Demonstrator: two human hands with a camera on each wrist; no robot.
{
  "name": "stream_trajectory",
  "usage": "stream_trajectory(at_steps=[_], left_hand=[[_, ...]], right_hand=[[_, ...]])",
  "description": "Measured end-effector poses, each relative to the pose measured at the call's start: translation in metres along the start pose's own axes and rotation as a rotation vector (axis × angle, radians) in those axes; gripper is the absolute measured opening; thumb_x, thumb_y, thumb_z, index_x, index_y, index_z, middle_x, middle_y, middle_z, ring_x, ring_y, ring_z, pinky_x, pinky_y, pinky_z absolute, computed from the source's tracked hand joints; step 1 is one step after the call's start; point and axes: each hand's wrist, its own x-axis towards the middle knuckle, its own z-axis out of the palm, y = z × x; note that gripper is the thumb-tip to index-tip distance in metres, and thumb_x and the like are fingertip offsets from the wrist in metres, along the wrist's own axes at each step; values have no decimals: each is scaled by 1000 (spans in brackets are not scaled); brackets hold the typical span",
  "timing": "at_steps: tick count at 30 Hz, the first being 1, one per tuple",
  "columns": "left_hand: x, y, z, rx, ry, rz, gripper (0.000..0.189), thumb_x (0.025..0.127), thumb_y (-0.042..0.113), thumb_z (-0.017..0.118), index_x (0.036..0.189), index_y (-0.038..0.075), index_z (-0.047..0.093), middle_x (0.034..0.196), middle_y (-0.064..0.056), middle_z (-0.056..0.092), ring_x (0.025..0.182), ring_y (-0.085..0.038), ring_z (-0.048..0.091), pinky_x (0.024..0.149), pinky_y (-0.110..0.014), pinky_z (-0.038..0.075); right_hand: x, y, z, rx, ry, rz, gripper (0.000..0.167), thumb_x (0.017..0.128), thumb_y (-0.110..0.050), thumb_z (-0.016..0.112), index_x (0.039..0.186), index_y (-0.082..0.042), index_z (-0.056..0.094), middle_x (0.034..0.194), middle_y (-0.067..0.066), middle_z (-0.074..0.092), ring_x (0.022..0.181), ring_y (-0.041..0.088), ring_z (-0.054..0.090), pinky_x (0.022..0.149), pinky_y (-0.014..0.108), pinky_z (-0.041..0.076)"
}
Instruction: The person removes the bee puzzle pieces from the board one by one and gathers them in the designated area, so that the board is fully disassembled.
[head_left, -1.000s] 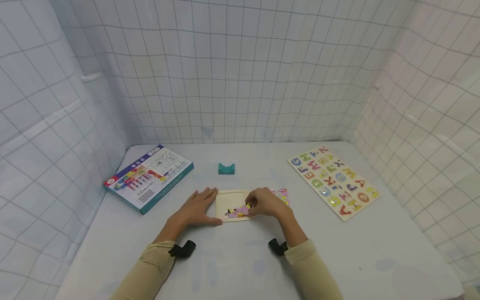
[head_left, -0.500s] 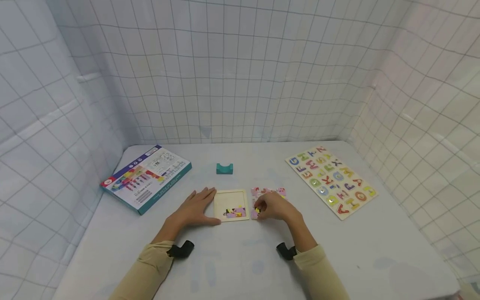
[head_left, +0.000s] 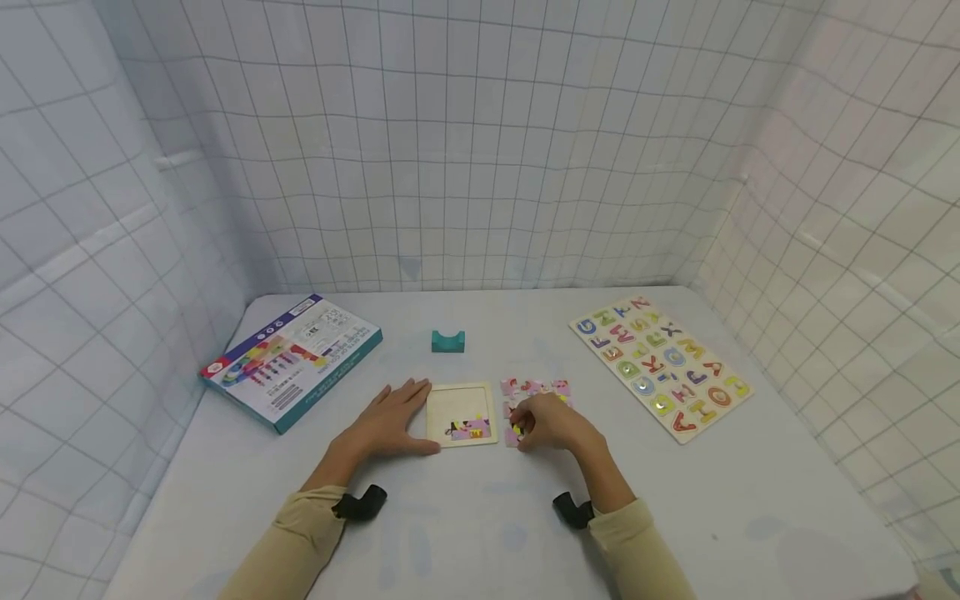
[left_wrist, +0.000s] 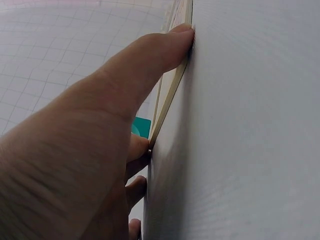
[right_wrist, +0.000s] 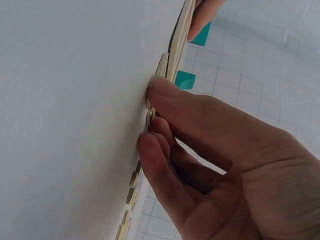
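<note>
A square wooden puzzle tray [head_left: 454,405] lies in the middle of the table, with a few joined pink and yellow pieces [head_left: 471,429] in its lower right corner. My left hand [head_left: 392,423] spreads along the tray's left side; its thumb touches the lower left corner, as the left wrist view also shows at the thumb [left_wrist: 172,50]. Just right of the tray lies a group of loose pink jigsaw pieces [head_left: 534,387], partly hidden under my right hand [head_left: 551,422]. That hand's thumb and curled fingers pinch a small jigsaw piece [right_wrist: 151,114] at the group's near left edge.
A flat toy box [head_left: 296,358] lies at the left. Beyond the tray stands a small teal block [head_left: 447,342] with a curved notch. An alphabet puzzle board [head_left: 662,367] lies at the right. Gridded white sheets hang behind and on both sides of the table.
My right hand has moved right, from over the tray's joined pieces to the loose ones, leaving those in the tray in view. The left hand has stayed at the tray's edge.
</note>
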Motion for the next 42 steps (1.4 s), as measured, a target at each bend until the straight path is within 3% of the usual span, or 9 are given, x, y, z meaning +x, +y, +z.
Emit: stream_trajectory(at_steps=[13,28,36,42], left_hand=[[-2,1,-1,-6,3,3,110,75,68,68,155,8,23,162,-12,24,152,-32,16,124,-54,9],[-2,2,-1,-9,6,-1,110,74,68,69,155,9,25,162,-11,25,152,-32,17,124,-54,10],[-2,1,-2,-11,13,6,109,74,68,69,155,9,25,162,-11,26,152,-31,18,124,-55,10],[-2,0,-1,-12,11,8,109,74,68,69,155,9,25,162,-11,25,152,-31,18,124,-55,10]], right_hand=[[1,-5,-3,-7,15,-7,32,72,-11,86,101,-7,72,87,-1,65,78,14,55,71,26,51],[30,-47,12,-1,-40,-71,38,73,-13,86,107,-9,71,88,0,64,79,13,55,70,22,50],[40,-59,18,-42,-54,-150,36,73,-15,86,106,-9,72,89,-2,66,78,10,55,70,19,49],[46,-62,22,-55,-83,-146,35,73,-15,86,104,-10,72,87,-2,64,78,9,55,70,19,49]])
